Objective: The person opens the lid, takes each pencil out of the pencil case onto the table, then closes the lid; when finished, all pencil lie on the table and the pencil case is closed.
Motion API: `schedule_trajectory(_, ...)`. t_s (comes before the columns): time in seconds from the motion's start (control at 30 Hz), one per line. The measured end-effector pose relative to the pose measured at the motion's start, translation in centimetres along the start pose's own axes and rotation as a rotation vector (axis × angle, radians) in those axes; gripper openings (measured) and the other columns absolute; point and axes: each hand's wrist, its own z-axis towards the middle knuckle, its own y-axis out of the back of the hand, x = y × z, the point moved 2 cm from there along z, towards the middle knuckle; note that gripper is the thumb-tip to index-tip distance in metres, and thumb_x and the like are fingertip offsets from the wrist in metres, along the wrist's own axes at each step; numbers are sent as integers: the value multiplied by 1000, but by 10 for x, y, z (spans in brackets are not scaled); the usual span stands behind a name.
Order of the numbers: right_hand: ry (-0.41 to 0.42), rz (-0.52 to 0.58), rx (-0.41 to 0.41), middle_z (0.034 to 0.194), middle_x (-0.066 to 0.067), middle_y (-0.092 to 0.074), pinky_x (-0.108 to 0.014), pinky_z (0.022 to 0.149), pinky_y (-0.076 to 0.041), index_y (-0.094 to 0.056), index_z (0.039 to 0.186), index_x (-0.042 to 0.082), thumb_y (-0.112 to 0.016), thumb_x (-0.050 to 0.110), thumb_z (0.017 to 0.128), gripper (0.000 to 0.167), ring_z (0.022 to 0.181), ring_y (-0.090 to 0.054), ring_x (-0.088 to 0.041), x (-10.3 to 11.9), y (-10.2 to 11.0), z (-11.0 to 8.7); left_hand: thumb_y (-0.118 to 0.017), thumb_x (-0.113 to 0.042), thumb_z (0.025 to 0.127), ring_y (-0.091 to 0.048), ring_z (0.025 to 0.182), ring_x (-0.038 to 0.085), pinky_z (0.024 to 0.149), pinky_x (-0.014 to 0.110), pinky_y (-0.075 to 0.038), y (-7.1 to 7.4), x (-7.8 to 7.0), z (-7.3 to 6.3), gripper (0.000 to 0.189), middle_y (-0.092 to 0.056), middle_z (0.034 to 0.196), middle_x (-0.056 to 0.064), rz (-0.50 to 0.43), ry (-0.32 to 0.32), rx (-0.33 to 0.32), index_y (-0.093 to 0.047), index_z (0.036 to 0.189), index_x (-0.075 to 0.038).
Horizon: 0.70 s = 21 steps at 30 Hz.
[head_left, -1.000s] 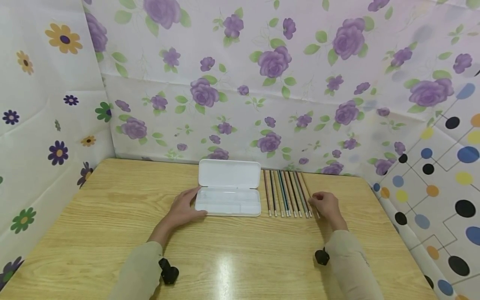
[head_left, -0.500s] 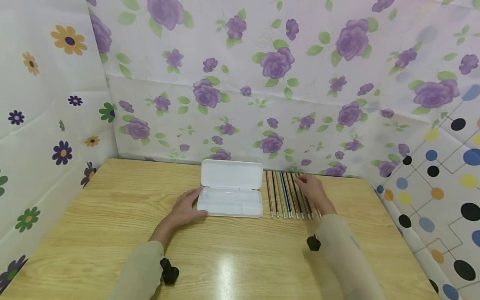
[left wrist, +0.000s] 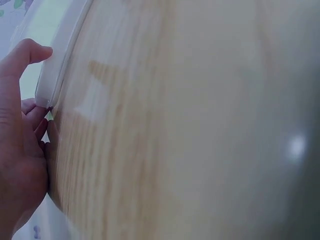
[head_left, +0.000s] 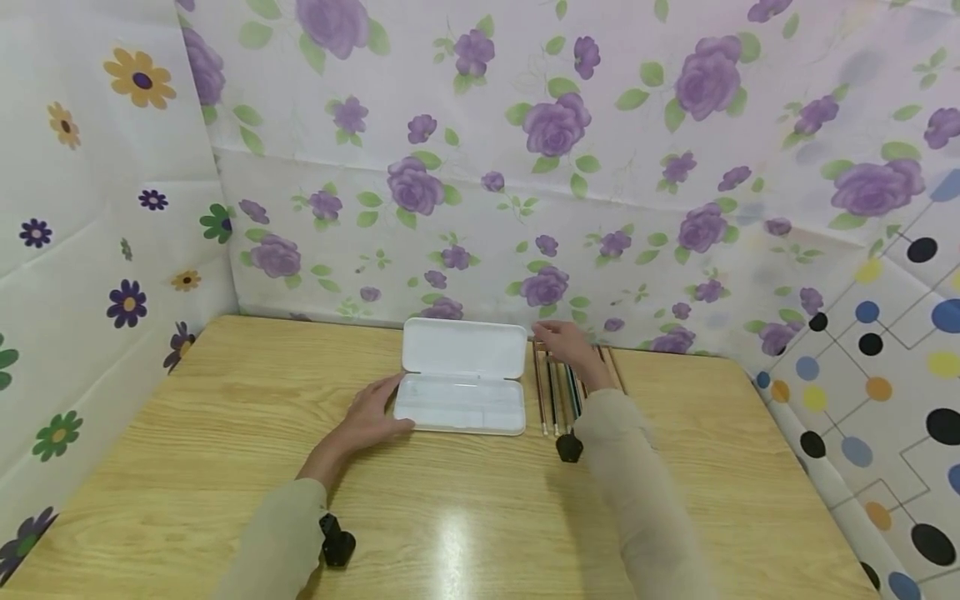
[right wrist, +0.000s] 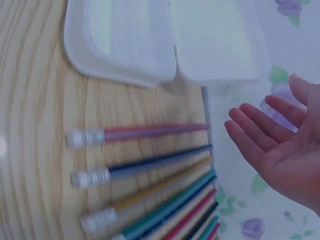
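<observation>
A white pencil case (head_left: 457,404) lies unfolded on the wooden table, its lid (head_left: 465,348) leaning back towards the wall. My left hand (head_left: 366,418) holds its left end; in the left wrist view the thumb (left wrist: 36,51) bends over the rim, with the other fingers around the side. To the right of the case several eraser-tipped pencils (head_left: 542,392) lie in a row, erasers towards me. Over their far ends hovers my right hand (head_left: 572,348), fingers extended and holding nothing, near the lid's right edge. My right forearm hides part of the row.
Floral cloth (head_left: 480,208) hangs right behind the table's back edge, with patterned sheets on both sides. A black wrist camera (head_left: 569,448) sits by the right sleeve, and another (head_left: 339,546) by the left. The wooden tabletop (head_left: 435,517) stretches towards me.
My right hand has swept left along the pencils, from the rightmost one to the far end of the leftmost, beside the lid. The left hand stays on the case.
</observation>
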Motion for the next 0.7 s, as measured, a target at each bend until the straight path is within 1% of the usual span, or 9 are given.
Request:
schedule_trajectory(0.03, -4, 42, 11, 140, -28, -45, -52, 104, -37, -34, 147, -3, -45, 34, 103, 59, 129, -43, -39, 0, -5, 2, -70, -33, 83, -17, 138, 47, 105, 67, -17, 0, 1, 0, 87, -27, 152, 23, -2, 3, 0, -25, 154, -8)
schedule_trajectory(0.13, 18, 119, 31, 139, -27, -46, -52, 105, -35, -33, 147, -5, -44, 37, 103, 62, 129, -43, -38, 2, -16, 5, -72, -35, 82, -17, 138, 46, 106, 66, -17, -1, 3, 1, 90, -27, 153, 22, -12, 6, -5, -25, 154, -8)
schedule_trajectory(0.2, 33, 146, 26, 135, -27, -49, -51, 105, -36, -33, 146, -6, -43, 39, 103, 63, 126, -46, -38, 3, -21, 6, -74, -36, 81, -17, 138, 46, 106, 66, -17, 0, 3, 1, 92, -28, 153, 21, -24, 8, -9, -26, 154, -8)
schedule_trajectory(0.27, 46, 149, 10, 130, -27, -52, -50, 103, -38, -35, 145, -7, -42, 41, 103, 64, 122, -50, -38, 3, -22, 5, -75, -37, 80, -18, 138, 47, 106, 66, -18, 1, 2, 1, 93, -28, 153, 22, -31, 5, -15, -26, 153, -7)
schedule_trajectory(0.33, 51, 136, -1, 125, -27, -55, -48, 102, -40, -37, 144, -7, -42, 43, 103, 65, 118, -54, -37, 4, -22, 3, -76, -36, 79, -18, 138, 47, 106, 65, -18, 2, 2, 1, 93, -28, 153, 21, -41, 9, -19, -27, 153, -7)
schedule_trajectory(0.37, 55, 132, 6, 123, -26, -56, -48, 102, -40, -39, 142, -7, -42, 44, 102, 65, 117, -54, -37, 3, -22, 2, -76, -36, 78, -18, 138, 47, 106, 65, -18, 3, 2, 0, 93, -28, 152, 22, -45, 10, -20, -27, 153, -7)
schedule_trajectory(0.47, 62, 95, 40, 126, -23, -55, -46, 104, -38, -44, 139, -7, -44, 46, 101, 65, 119, -52, -35, -1, -22, -1, -76, -35, 78, -18, 138, 45, 107, 64, -18, 2, 3, 1, 93, -28, 153, 20, -47, 13, -20, -27, 153, -8)
schedule_trajectory(0.6, 68, 28, 90, 143, -18, -44, -43, 107, -36, -46, 140, -3, -49, 47, 99, 65, 130, -43, -33, -8, -21, -11, -74, -34, 79, -18, 138, 47, 105, 67, -19, 1, 3, 2, 93, -27, 153, 22, -31, 10, -11, -25, 154, -9)
schedule_trajectory(0.7, 83, -10, 106, 148, -15, -39, -41, 107, -36, -54, 135, -1, -53, 46, 97, 61, 133, -40, -31, -12, -20, -20, -74, -33, 79, -17, 138, 48, 104, 68, -19, 1, 3, 2, 94, -26, 153, 23, -26, 14, -5, -23, 154, -8)
